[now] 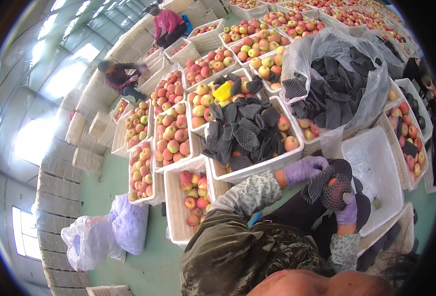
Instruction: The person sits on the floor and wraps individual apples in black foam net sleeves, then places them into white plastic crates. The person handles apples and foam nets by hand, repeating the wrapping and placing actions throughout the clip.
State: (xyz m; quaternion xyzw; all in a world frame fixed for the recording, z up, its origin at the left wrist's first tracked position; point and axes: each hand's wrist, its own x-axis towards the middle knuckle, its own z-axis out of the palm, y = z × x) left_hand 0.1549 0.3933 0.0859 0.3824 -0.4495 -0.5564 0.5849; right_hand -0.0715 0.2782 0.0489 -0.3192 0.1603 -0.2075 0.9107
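Note:
My right hand (345, 210), in a purple glove, holds a red apple (338, 183) above my knees. A dark foam net sleeve (332, 200) covers much of the apple, whose red skin shows at the top. My left hand (306, 170), also gloved in purple, pinches dark foam netting (316, 185) beside the apple. Whether this netting is part of the same sleeve I cannot tell. In front of me, a heap of dark foam nets (245, 127) lies over apples in a white plastic crate (258, 168).
A clear plastic bag (366, 107) of dark nets sits on crated apples. A lined white crate (373, 162) stands to my right. More apple crates (171, 137) extend ahead. Two co-workers (168, 24) (120, 79) sit at the far left. Stuffed bags (129, 222) rest on the green floor.

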